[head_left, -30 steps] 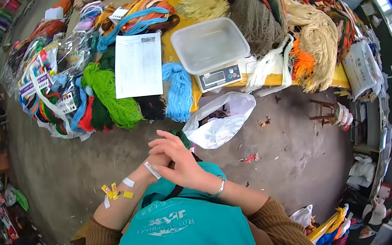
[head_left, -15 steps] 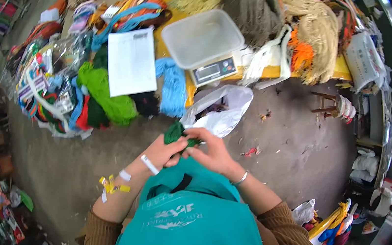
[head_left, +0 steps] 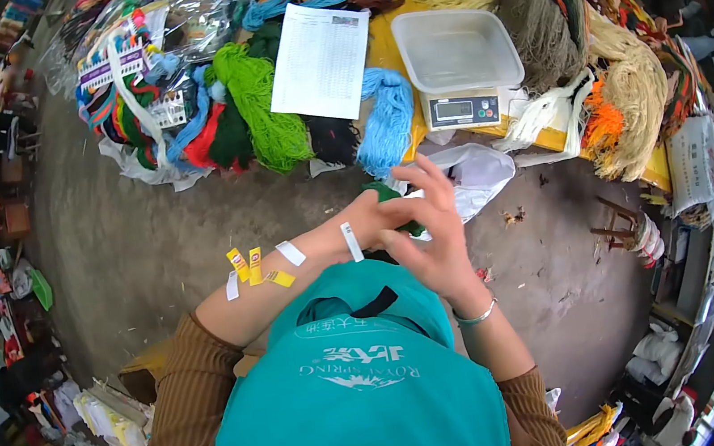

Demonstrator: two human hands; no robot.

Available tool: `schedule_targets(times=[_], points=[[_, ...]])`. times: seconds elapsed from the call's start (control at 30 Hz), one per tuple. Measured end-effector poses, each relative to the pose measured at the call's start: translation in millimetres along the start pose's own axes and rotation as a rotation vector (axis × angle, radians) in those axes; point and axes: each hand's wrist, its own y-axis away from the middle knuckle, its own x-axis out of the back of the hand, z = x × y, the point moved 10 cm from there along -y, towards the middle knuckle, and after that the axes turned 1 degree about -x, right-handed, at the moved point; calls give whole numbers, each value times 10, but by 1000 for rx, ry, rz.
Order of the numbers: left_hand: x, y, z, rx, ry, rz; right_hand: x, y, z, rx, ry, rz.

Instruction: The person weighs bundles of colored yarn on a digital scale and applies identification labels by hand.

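Observation:
A small bundle of dark green yarn (head_left: 383, 191) is held in my left hand (head_left: 364, 221), in front of the apron; much of it is hidden behind my right hand. My right hand (head_left: 437, 244) is raised beside the bundle, with fingers lifted and the thumb apart from the index finger. I see nothing in its grasp. White and yellow sticker labels (head_left: 255, 266) are stuck along my left forearm. Just beyond my hands lies an open white plastic bag (head_left: 482, 179).
A yellow table (head_left: 395, 46) ahead carries a digital scale (head_left: 464, 110) with a clear plastic tub (head_left: 461, 51), a printed sheet (head_left: 320, 61), bright green yarn (head_left: 260, 105), light blue yarn (head_left: 388, 119) and beige yarn (head_left: 628, 88). A wooden stool (head_left: 619, 225) stands on the floor at right.
My right hand's fingers have come off the green yarn and spread upward. The left hand keeps hold of the bundle. The view has turned, shifting the table to the right and up.

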Motion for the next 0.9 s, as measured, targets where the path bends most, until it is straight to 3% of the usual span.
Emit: schedule_targets(times=[0.07,0.1,0.13,0.2,0.23,0.3,0.33,0.4,0.5,0.67,0.73,0.77,0.83,0.87,0.9], points=[[-9,104,291,-565,-295,91,-237,-61,-160,36,-22,-77],[23,105,6,-295,533,100,-331,-81,-216,37,-27,-105],[38,169,35,-300,534,102,-378,-75,-234,41,-26,-108],[-7,285,-13,-55,796,51,-497,-28,-209,11,-154,-150],[65,305,-26,-57,797,51,-518,-1,-230,12,-153,-152],[78,333,41,-3,410,-40,-474,78,-169,-90,-430,-76],[134,324,147,-71,372,70,-420,128,-89,-146,-609,16],[195,289,-105,138,539,117,-218,167,93,-316,-857,139],[222,344,-55,142,475,70,-31,244,466,-441,-969,270],[153,219,-71,149,375,54,-222,220,153,-377,-658,30],[71,230,149,38,313,36,-321,141,-25,-335,-546,-16],[2,162,149,-173,159,-99,-376,137,-31,-288,-476,-35],[-197,-57,-245,-40,908,-79,-412,90,-72,-188,-258,-59],[-268,-119,-318,-34,904,-107,-415,98,-52,-175,-182,-33],[-212,-143,-259,-207,601,-74,-415,125,-17,-165,-106,-10]])
